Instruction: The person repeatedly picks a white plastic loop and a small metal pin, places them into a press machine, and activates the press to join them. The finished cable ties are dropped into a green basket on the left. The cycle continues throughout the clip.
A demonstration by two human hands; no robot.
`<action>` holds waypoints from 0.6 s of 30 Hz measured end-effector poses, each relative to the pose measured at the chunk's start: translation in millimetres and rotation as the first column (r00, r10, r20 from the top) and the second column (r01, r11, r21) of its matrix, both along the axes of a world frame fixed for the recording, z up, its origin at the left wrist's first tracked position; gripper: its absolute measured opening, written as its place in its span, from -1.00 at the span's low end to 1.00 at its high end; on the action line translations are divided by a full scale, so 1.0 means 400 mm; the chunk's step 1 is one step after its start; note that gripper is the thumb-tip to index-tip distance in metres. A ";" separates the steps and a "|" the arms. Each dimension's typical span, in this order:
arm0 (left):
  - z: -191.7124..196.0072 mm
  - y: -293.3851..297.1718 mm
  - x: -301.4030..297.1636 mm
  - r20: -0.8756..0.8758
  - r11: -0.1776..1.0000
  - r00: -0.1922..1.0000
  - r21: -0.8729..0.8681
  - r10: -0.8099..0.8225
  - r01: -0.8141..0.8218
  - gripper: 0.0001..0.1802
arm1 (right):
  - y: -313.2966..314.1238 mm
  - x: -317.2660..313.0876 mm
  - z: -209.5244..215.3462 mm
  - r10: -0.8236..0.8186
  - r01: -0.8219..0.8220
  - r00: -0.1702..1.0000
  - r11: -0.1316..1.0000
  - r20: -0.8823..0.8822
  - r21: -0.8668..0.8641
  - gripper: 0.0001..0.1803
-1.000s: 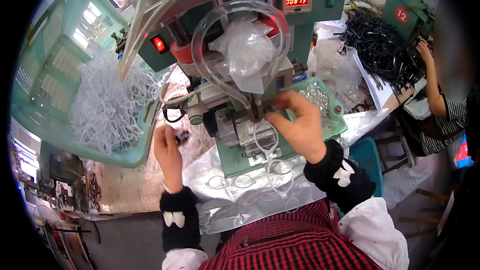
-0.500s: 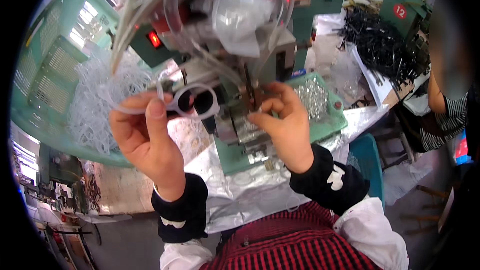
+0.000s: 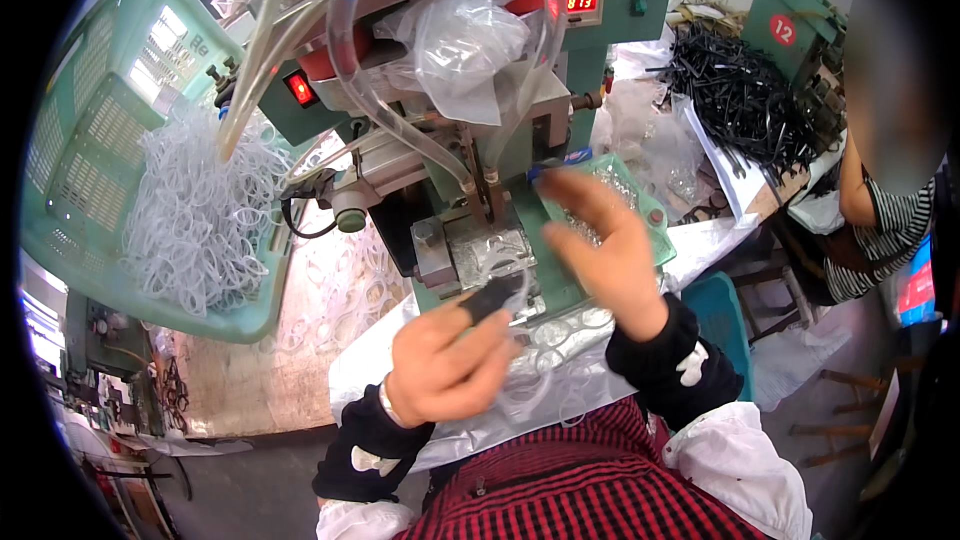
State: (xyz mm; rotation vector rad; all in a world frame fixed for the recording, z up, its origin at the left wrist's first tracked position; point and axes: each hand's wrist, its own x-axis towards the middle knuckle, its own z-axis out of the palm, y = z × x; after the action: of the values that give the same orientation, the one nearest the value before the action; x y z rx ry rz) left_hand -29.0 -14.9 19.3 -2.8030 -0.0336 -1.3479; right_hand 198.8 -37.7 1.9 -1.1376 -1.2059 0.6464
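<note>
My left hand [image 3: 447,365] is closed with something black [image 3: 492,298] at its fingertips; I cannot tell whether it is a finger cover. Just past it, a clear plastic looped piece [image 3: 507,262], like a small goggle frame, lies at the metal work block [image 3: 490,245] of a green bench machine. My fingers appear to hold its near end, though blur hides the grip. My right hand [image 3: 612,255] is blurred, fingers apart, over the near-left side of a green tray [image 3: 655,227]. Small shiny metal parts [image 3: 618,185] lie in that tray. I see nothing in the right hand.
A green basket [image 3: 75,190] of clear looped pieces [image 3: 205,210] stands left. More loops lie on the table and foil sheet. Clear hoses [image 3: 345,50] and a plastic bag [image 3: 465,45] hang overhead. Right are black strips [image 3: 740,90], a teal bin [image 3: 715,325] and another person's arm [image 3: 858,180].
My left hand has come down and right, bringing the clear looped piece from mid-air to the work block. The right hand has drawn back from the machine, its fingers spreading.
</note>
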 end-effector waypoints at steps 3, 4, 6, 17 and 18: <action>-0.031 0.029 0.068 0.025 0.990 1.000 0.140 -0.006 0.002 -0.64 | 0.032 0.140 -0.077 -0.338 0.341 0.940 0.930 -0.046 0.137 -0.53; -0.028 0.031 0.079 0.005 0.990 1.000 0.140 0.009 -0.009 -0.70 | 0.038 0.206 -0.151 -0.377 0.373 0.926 0.916 -0.003 0.151 -0.55; -0.026 0.038 0.071 -0.031 0.996 0.999 0.091 -0.005 0.008 -0.66 | 0.009 0.240 -0.209 -0.398 0.396 0.917 0.916 0.016 0.070 -0.59; -0.111 -0.024 0.047 0.070 0.969 0.990 -0.225 0.120 -0.102 -0.67 | -0.048 0.144 -0.194 -0.333 0.551 0.568 0.833 0.752 -0.048 -0.84; -0.129 -0.062 0.050 0.084 0.938 0.971 -0.288 0.226 -0.193 -0.67 | -0.036 0.147 -0.211 -0.361 0.549 0.517 0.836 0.776 0.023 -0.85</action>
State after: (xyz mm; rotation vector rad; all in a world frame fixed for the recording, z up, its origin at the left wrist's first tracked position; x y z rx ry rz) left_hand -9.0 -39.9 -32.4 -2.8248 -0.5521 -1.5568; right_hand 257.4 -52.0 -82.6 -1.9643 -1.4380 -0.1786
